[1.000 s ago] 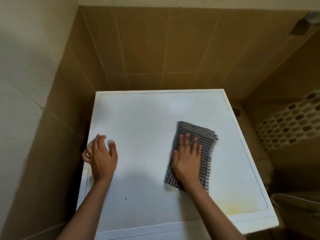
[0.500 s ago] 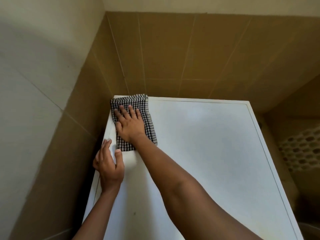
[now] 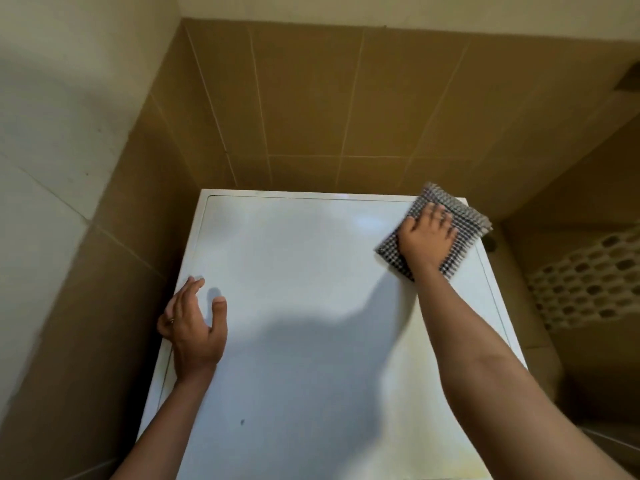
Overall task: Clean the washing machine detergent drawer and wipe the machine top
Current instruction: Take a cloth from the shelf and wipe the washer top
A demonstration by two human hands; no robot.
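- Tan wall tiles (image 3: 311,98) with thin pale grout lines cover the back wall and turn the corner onto both side walls.
- A pale cream wall (image 3: 52,116) rises above the tan tiles on the left, crossed by faint joint lines, and continues as a strip along the top.
- A white perforated basket (image 3: 585,282) with honeycomb holes stands low on the right, against the tiled side wall.
- A small dark fixture (image 3: 628,79) sits high on the right wall, too blurred to identify.
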